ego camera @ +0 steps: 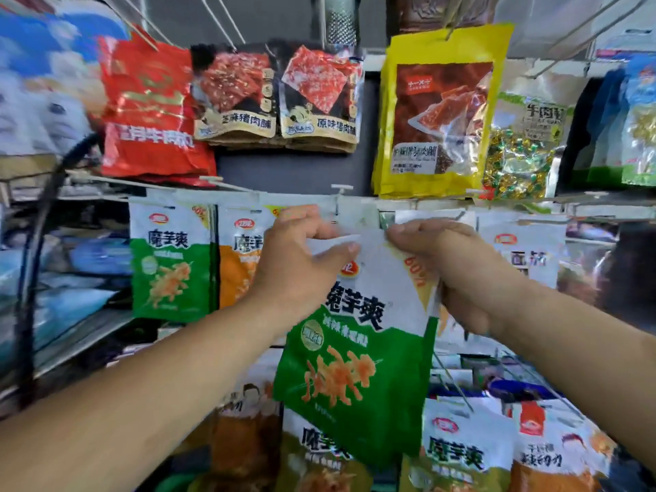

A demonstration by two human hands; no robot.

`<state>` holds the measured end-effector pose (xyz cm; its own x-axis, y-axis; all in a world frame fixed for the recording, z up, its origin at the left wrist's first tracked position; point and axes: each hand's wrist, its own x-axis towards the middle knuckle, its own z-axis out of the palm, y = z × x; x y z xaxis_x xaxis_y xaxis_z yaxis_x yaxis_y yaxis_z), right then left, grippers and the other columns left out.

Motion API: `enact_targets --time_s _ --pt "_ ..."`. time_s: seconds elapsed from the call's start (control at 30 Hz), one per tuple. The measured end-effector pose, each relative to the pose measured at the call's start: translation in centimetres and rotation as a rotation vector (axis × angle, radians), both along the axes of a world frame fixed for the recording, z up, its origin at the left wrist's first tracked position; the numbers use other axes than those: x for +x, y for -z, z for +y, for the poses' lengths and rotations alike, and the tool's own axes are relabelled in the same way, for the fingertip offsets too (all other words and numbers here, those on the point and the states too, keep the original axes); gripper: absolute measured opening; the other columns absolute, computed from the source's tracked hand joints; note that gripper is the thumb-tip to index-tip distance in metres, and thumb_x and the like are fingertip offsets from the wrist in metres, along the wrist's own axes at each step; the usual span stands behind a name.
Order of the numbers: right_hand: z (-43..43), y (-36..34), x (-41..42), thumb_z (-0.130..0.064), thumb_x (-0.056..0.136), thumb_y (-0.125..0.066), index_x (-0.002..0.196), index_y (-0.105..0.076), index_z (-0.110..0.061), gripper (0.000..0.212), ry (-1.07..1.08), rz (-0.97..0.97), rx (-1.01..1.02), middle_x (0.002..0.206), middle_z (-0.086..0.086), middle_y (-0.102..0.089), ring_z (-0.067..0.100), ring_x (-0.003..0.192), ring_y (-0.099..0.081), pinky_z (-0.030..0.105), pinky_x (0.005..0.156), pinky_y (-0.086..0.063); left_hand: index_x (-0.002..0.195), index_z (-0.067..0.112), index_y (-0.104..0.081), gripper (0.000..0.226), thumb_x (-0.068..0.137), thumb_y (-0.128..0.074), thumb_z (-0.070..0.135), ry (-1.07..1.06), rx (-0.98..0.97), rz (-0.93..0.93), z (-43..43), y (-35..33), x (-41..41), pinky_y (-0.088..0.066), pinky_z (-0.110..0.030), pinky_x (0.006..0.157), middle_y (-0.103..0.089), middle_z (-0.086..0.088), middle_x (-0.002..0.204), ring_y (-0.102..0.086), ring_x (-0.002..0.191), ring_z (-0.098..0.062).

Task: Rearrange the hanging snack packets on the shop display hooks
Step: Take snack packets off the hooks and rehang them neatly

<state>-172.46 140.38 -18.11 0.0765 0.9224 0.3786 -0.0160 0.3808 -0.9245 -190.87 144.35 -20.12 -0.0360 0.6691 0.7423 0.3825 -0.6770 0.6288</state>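
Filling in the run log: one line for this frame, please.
left hand: pinches green packet top left | right hand: pinches its top right | packet: tilted, just below hook tip | hung: cannot tell

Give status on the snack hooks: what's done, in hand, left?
Done: one green packet and an orange packet hang on the middle row, left of the hands. In hand: the left hand and right hand pinch the top of a tilted packet, just below a white hook. Left: getting it onto a hook; whether others need moving can't be told.
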Motion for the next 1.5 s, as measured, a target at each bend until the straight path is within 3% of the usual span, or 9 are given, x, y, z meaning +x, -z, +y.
enact_targets --time_s 0.13,0.33,0.5,0.6,0.77,1.0,1.13,1.3,1.5 --pt "2.2 0.8 -5.5 -0.013 0.094 -0.074 0.073 -0.073 -0.011 0.021 -0.114 0.020 0.002 0.072 0.009 -0.079 0.021 0.058 -0.074 0.025 0.054 -0.058 0.090 0.023 -0.073 0.010 0.086 -0.082 0.027 -0.017 -0.077 -0.039 1.2 0.9 -5.5 -0.034 0.004 0.082 -0.063 0.018 0.111 -0.058 0.107 0.004" --pt "6.2 1.7 -14.6 -0.006 0.080 -0.087 0.102 -0.079 0.002 0.024 -0.192 -0.067 -0.021 0.092 0.020 -0.082 0.034 0.084 -0.080 0.044 0.081 -0.066 0.087 0.017 -0.075 0.012 0.087 -0.081 0.027 -0.145 -0.115 -0.145 3.5 1.6 -14.2 -0.041 -0.001 0.057 -0.070 0.009 0.086 -0.061 0.076 0.004" --pt "8.8 1.7 -20.2 0.000 0.076 -0.088 0.097 -0.076 0.009 0.026 -0.185 0.009 -0.065 0.087 0.023 -0.081 0.029 0.064 -0.078 0.040 0.064 -0.067 0.082 0.022 -0.074 0.009 0.086 -0.082 0.026 -0.292 -0.104 -0.130 5.2 0.6 -21.4 -0.041 -0.002 0.052 -0.071 0.009 0.088 -0.061 0.072 0.005" --pt "9.9 1.7 -22.2 -0.004 0.074 -0.091 0.086 -0.081 0.000 0.017 -0.176 0.028 -0.057 0.088 0.022 -0.081 0.038 0.081 -0.080 0.052 0.076 -0.067 0.090 0.015 -0.077 0.012 0.087 -0.081 0.026 -0.349 -0.076 -0.106 6.1 -0.1 -24.8 -0.041 -0.004 0.053 -0.075 0.003 0.093 -0.065 0.082 -0.011" --pt "11.6 0.5 -24.9 -0.014 0.077 -0.092 0.079 -0.081 -0.008 0.013 -0.053 -0.041 0.049 0.084 0.017 -0.082 0.031 0.074 -0.077 0.050 0.073 -0.065 0.085 0.019 -0.071 0.011 0.089 -0.079 0.024 -0.412 0.013 -0.097 7.1 -2.0 -28.6 -0.036 0.002 0.062 -0.064 0.015 0.085 -0.056 0.077 0.003" --pt "13.3 0.4 -25.1 -0.021 0.077 -0.092 0.074 -0.081 -0.011 0.015 0.050 -0.475 0.106 0.067 0.017 -0.074 0.020 0.061 -0.059 0.036 0.060 -0.051 0.091 0.019 -0.066 0.009 0.095 -0.070 0.013 -0.365 0.060 -0.113 9.2 -3.9 -30.7 -0.041 0.000 0.056 -0.059 0.013 0.085 -0.056 0.060 0.022" --pt "13.0 0.0 -24.0 -0.020 0.076 -0.092 0.070 -0.080 -0.010 0.017 0.057 -0.620 0.134 0.052 -0.006 -0.065 0.005 0.043 -0.049 0.019 0.044 -0.039 0.098 0.018 -0.071 0.005 0.095 -0.072 0.014 -0.326 -0.006 -0.097 10.5 -3.9 -31.0 -0.042 0.002 0.060 -0.065 0.005 0.104 -0.061 0.074 0.009" --pt "11.6 -0.9 -23.7 -0.024 0.072 -0.096 0.074 -0.082 -0.014 0.017 -0.087 -0.552 0.144 0.082 0.027 -0.076 0.022 0.062 -0.059 0.031 0.064 -0.044 0.093 0.020 -0.075 0.009 0.087 -0.081 0.017 -0.378 -0.013 -0.102 12.3 -3.7 -30.8 -0.045 -0.017 0.078 -0.067 0.003 0.100 -0.065 0.102 -0.017" --pt "12.5 -1.6 -26.0 -0.025 0.080 -0.091 0.080 -0.079 -0.010 0.019 -0.026 -0.416 0.180 0.072 0.013 -0.076 0.015 0.055 -0.061 0.028 0.057 -0.051 0.119 0.012 -0.070 0.042 0.080 -0.083 0.015 -0.530 0.005 0.065 12.3 -3.3 -31.6 -0.053 -0.031 0.094 -0.072 -0.003 0.114 -0.067 0.105 -0.019"
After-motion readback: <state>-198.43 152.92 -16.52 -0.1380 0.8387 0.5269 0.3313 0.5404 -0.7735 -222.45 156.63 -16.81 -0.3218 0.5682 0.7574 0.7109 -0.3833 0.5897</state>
